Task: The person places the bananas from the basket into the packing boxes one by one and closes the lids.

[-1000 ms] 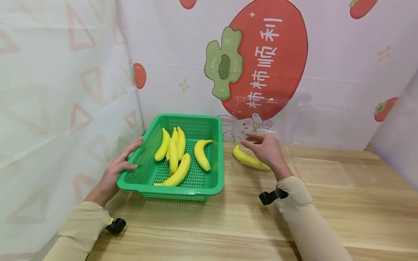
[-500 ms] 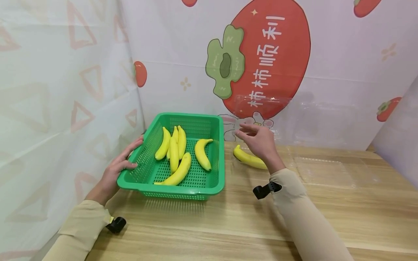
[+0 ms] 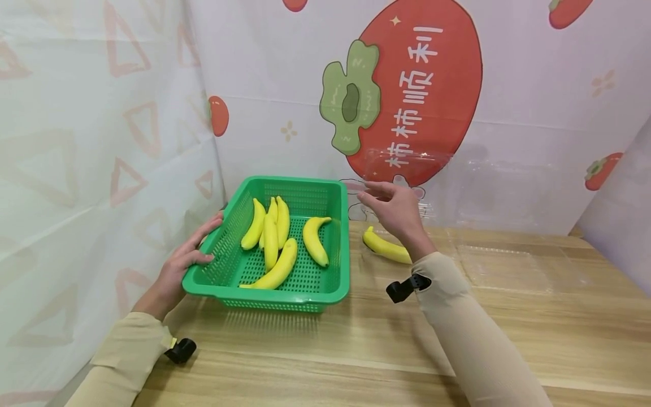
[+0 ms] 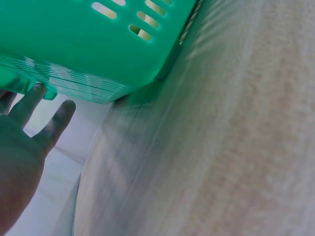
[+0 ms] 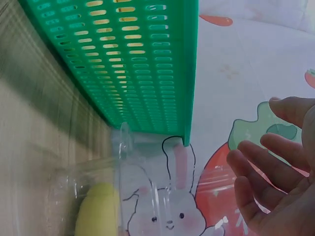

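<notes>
A green plastic basket (image 3: 334, 291) with slotted walls sits on the table, several yellow bananas (image 3: 270, 243) lying in it. At its left rim my left hand (image 3: 175, 271) holds on, the thumb over the edge and the fingers along the outside. In the left wrist view the left fingers (image 4: 58, 123) reach under the rim. My right hand (image 3: 398, 212) hovers to the right of the basket, fingers loosely bent and nothing between them. Below it a single banana (image 3: 386, 247) lies in a clear plastic box (image 3: 427, 226); the wrist hides part of the fruit.
The clear box's lid or second half (image 3: 503, 268) spreads out to the right on the wooden table (image 3: 305, 362). A patterned curtain (image 3: 285, 73) hangs behind, and another (image 3: 102, 186) closes the left side, near my left arm.
My right hand has moved left and slightly up, away from above the banana toward the basket's right rim. My left hand, the basket and the bananas stay put.
</notes>
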The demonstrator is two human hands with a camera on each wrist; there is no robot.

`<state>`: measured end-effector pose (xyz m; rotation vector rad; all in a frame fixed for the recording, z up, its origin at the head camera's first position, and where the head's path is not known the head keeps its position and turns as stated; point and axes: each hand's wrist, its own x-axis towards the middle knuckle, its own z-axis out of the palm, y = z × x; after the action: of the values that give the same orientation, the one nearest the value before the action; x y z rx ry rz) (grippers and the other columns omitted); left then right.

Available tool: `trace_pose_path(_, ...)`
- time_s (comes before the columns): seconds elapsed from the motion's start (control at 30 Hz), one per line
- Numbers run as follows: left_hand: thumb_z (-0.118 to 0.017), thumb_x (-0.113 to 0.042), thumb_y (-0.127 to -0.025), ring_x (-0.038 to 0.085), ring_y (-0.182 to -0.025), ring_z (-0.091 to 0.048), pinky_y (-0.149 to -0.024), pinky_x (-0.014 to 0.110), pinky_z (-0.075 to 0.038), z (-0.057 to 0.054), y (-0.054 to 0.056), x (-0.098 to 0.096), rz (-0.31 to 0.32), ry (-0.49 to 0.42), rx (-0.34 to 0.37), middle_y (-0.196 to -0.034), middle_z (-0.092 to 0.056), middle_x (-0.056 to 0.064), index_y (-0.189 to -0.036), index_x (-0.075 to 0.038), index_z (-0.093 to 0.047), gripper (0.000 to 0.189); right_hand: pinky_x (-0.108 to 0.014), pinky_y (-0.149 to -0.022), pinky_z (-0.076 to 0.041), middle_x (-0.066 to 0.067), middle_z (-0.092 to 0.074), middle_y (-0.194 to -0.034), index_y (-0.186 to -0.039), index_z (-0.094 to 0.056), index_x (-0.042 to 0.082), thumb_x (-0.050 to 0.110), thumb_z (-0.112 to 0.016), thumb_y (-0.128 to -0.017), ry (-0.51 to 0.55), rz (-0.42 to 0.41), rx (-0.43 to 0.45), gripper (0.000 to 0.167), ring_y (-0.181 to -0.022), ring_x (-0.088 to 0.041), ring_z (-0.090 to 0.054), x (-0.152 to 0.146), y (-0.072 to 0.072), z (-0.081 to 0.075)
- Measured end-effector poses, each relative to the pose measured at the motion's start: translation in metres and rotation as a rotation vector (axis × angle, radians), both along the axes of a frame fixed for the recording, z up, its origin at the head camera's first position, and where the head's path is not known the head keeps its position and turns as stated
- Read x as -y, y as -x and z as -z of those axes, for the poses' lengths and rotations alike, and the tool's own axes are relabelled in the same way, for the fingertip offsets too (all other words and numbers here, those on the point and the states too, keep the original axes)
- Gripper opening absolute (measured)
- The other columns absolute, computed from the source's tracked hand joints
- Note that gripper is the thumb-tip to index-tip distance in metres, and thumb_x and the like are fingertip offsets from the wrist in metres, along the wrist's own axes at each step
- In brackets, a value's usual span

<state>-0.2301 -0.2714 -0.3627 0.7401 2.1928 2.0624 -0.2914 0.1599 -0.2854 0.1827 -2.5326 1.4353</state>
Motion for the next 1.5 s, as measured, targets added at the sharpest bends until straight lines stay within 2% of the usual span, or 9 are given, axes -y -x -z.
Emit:
trace_pose_path(0.17, -0.037, 0.004, -0.103, 0.001, -0.154, -0.017, -0.101, 0.011, -0.045, -0.001, -0.001, 0.001, -0.007, 0.001, 0.005, -0.177, -0.016, -0.019, -0.171, -0.015, -0.025, 0.072, -0.048, -0.097, -0.060, -0.005, -0.074, -0.133, -0.141, -0.071, 0.018, 0.048, -0.074, -0.098, 0.002, -0.008, -0.027, 0.053, -0.120, -0.027, -0.068, 0.009, 0.004, -0.007)
trace_pose_path(0.3, -0.037, 0.004, -0.103, 0.000, -0.155, -0.017, -0.101, 0.011, -0.045, -0.001, -0.001, 0.001, -0.008, 0.004, 0.003, -0.180, -0.012, -0.014, -0.171, -0.015, -0.025, 0.072, -0.046, -0.096, -0.060, -0.005, -0.076, -0.131, -0.139, -0.073, 0.019, 0.049, -0.075, -0.097, 0.015, -0.014, -0.040, 0.051, -0.118, -0.025, -0.069, 0.016, 0.007, -0.013)
trace_pose_path(0.43, -0.037, 0.004, -0.102, 0.000, -0.155, -0.017, -0.100, 0.011, -0.044, -0.002, -0.002, 0.001, -0.014, 0.011, 0.002, -0.181, -0.009, -0.010, -0.171, -0.015, -0.026, 0.072, -0.045, -0.094, -0.061, -0.006, -0.078, -0.128, -0.136, -0.074, 0.019, 0.043, -0.075, -0.098, 0.041, -0.025, -0.044, 0.045, -0.117, -0.023, -0.071, 0.024, 0.009, -0.019)
trace_pose_path(0.8, -0.038, 0.003, -0.103, 0.001, -0.157, -0.014, -0.102, 0.011, -0.042, 0.000, -0.002, -0.003, -0.015, 0.016, 0.013, -0.181, -0.010, -0.011, -0.171, -0.015, -0.025, 0.071, -0.044, -0.091, -0.061, -0.007, -0.078, -0.128, -0.138, -0.073, 0.016, 0.041, -0.073, -0.100, -0.064, -0.048, -0.079, 0.045, -0.115, -0.025, -0.071, 0.035, 0.015, -0.033)
trace_pose_path(1.23, -0.038, 0.003, -0.102, 0.004, -0.158, -0.011, -0.102, 0.011, -0.042, 0.000, -0.001, -0.001, -0.022, 0.028, 0.009, -0.180, -0.011, -0.012, -0.171, -0.015, -0.025, 0.072, -0.045, -0.096, -0.060, -0.006, -0.077, -0.129, -0.138, -0.073, 0.019, 0.041, -0.074, -0.099, -0.024, -0.108, -0.085, 0.045, -0.119, -0.022, -0.070, 0.061, 0.016, -0.051)
trace_pose_path(1.5, -0.038, 0.003, -0.102, 0.001, -0.157, -0.014, -0.102, 0.010, -0.042, -0.003, -0.002, -0.002, -0.020, 0.023, 0.003, -0.181, -0.009, -0.008, -0.171, -0.015, -0.025, 0.072, -0.044, -0.097, -0.060, -0.007, -0.078, -0.129, -0.139, -0.072, 0.018, 0.042, -0.074, -0.099, -0.017, -0.117, -0.091, 0.046, -0.120, -0.022, -0.071, 0.079, 0.021, -0.052)
